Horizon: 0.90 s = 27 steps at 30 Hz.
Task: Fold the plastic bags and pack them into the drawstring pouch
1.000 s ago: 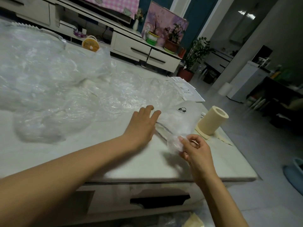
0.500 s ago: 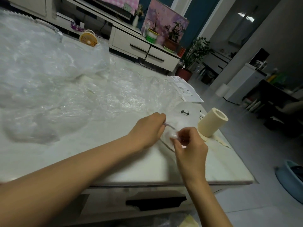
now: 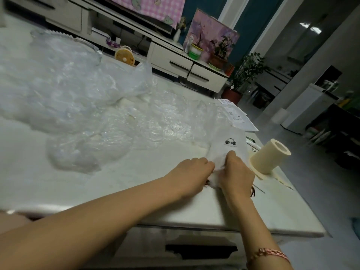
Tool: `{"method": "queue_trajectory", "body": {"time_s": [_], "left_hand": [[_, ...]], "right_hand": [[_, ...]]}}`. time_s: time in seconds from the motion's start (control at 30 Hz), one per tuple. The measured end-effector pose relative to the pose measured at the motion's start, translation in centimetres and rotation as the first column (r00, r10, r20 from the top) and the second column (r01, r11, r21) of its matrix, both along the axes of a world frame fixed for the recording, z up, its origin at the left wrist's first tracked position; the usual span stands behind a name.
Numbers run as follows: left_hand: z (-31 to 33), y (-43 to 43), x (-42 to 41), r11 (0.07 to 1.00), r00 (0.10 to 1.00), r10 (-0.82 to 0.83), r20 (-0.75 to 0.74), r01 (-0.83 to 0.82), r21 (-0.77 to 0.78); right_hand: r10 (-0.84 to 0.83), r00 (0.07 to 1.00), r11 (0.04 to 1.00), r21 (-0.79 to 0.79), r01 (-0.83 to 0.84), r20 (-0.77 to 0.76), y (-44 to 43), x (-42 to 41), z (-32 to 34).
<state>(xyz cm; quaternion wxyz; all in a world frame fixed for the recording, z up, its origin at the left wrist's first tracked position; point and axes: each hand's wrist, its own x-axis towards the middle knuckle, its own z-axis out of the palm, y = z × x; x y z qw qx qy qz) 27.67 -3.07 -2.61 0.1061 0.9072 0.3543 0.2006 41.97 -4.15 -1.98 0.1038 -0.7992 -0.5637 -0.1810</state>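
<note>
Left hand (image 3: pixel 191 172) and right hand (image 3: pixel 236 172), fingers curled, pinch the mouth of a white fabric drawstring pouch (image 3: pixel 229 143) on a pale marble table (image 3: pixel 136 191); crumpled clear plastic bags (image 3: pixel 87 114) alongside probably need folding next

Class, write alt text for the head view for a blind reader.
A left hand and right hand grip a white drawstring pouch on a pale table; crumpled clear plastic bags lie behind, a cream paper roll beside it.
</note>
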Motion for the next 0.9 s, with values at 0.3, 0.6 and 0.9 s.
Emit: {"method": "queue_trajectory", "body": {"time_s": [0.3,0.6,0.9], "left_hand": [[-1.1,3.4,-10.8,0.876,0.842,0.482,-0.243,-0.462,0.137],[-1.0,1.7,-11.7,0.813,0.929,0.371,-0.018,-0.315,0.491],[-3.1,-5.2,-12.0,0.883,0.970,-0.141,0.198,0.033,0.468]], "right_hand": [[0.018,0.978,0.981,-0.184,-0.057,-0.208,-1.7,-2.4,2.6],[0.484,0.790,0.875,0.198,-0.441,-0.378,-3.6,-6.7,1.7],[0.806,0.577,0.583,0.009,-0.813,-0.133,-4.5,-8.9,-1.1]]}}
